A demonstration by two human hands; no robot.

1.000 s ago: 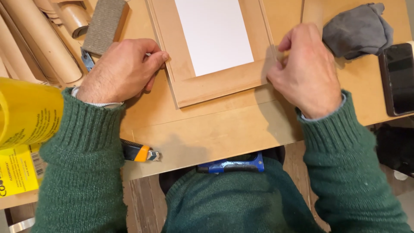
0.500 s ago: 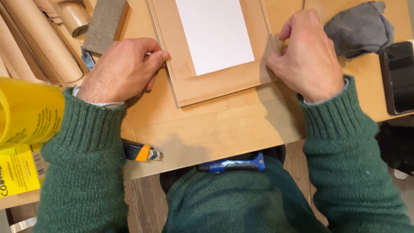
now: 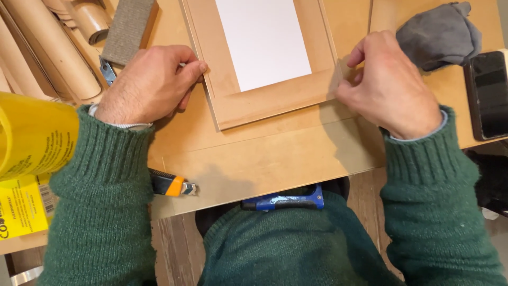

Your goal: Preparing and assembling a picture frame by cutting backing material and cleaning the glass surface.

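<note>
A light wooden frame [image 3: 264, 103] with a white sheet [image 3: 262, 39] in its opening lies on a brown board [image 3: 264, 153]. My left hand [image 3: 151, 85] rests curled against the frame's left edge, fingertips touching the wood. My right hand [image 3: 386, 87] presses at the frame's lower right corner, thumb and forefinger pinched together on that edge. Both arms wear green knitted sleeves.
A yellow can [image 3: 34, 135] stands at the left. An orange utility knife [image 3: 172, 186] and a blue clamp [image 3: 286, 202] sit at the board's near edge. Cardboard tubes [image 3: 47, 47] and a sanding block [image 3: 127, 29] lie upper left. A grey cloth [image 3: 439, 34] and black phone [image 3: 489, 92] lie right.
My right hand has slid slightly up along the frame's right edge and its fingers have pinched closer. The left hand has stayed in place.
</note>
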